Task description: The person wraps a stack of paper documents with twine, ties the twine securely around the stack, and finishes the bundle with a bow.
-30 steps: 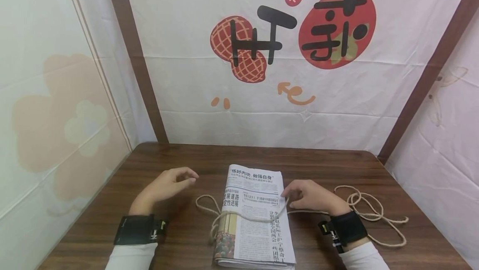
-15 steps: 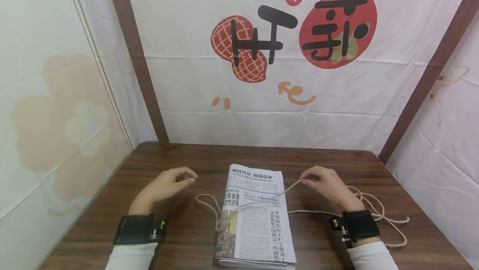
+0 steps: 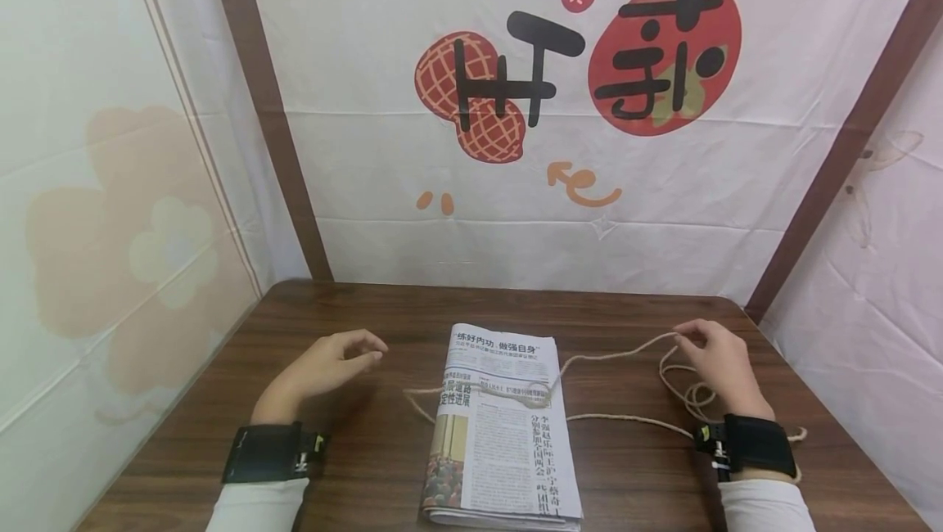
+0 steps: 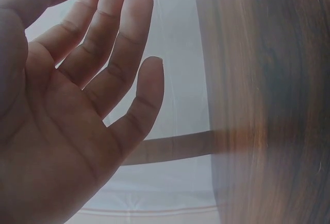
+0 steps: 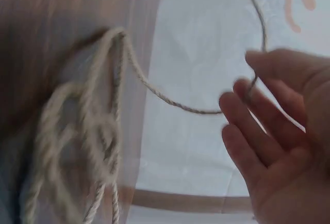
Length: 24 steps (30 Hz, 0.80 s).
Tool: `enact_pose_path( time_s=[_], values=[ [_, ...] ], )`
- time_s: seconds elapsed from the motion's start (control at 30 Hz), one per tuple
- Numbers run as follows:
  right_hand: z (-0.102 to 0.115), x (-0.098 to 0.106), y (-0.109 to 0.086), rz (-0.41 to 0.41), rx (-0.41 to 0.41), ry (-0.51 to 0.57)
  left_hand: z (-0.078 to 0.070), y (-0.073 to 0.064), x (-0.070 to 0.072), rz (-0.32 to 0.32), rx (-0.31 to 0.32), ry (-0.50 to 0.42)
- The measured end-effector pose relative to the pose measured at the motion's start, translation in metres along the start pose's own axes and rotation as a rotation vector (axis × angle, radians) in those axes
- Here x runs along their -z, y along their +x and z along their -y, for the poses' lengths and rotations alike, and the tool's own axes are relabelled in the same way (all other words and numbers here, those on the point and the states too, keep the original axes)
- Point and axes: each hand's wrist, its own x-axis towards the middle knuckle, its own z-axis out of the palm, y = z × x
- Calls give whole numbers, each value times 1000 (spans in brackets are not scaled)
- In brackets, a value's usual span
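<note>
A folded newspaper stack (image 3: 508, 466) lies on the brown wooden table in the head view. Across its upper half runs a beige rope (image 3: 617, 355), with a bend sticking out past the paper's left edge. Raised to the right of the stack, my right hand (image 3: 718, 360) pinches the rope between thumb and fingers. In the right wrist view the rope (image 5: 172, 102) passes through that pinch, and a loose tangle hangs or lies at left. To the left of the newspaper my left hand (image 3: 324, 368) hovers with relaxed, slightly bent fingers, holding nothing; its palm shows in the left wrist view.
The wooden table (image 3: 383, 311) has rounded far corners. Behind it hangs a white printed cloth (image 3: 412, 245), with further cloth walls at left and right. Loose rope coils (image 3: 696, 401) lie near my right wrist. A black band (image 3: 261, 454) with a small device circles each wrist.
My right hand has moved from the newspaper's right edge farther right, drawing the rope with it. The rope's left loop has shrunk and shifted up the paper. My left hand has stayed put.
</note>
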Motion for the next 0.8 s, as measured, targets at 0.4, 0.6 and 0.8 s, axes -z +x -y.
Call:
enact_pose_path(
  time_s=[0.4,0.6,0.8],
  values=[
    [-18,-2,-5,162,-137,-50,0,0,-1,7,11,-11],
    [-16,-5,-4,232,-104,-15,1,0,-2,11,11,-12],
    [-12,-7,-4,249,-79,-25,1,0,-3,22,17,-15]
  ],
)
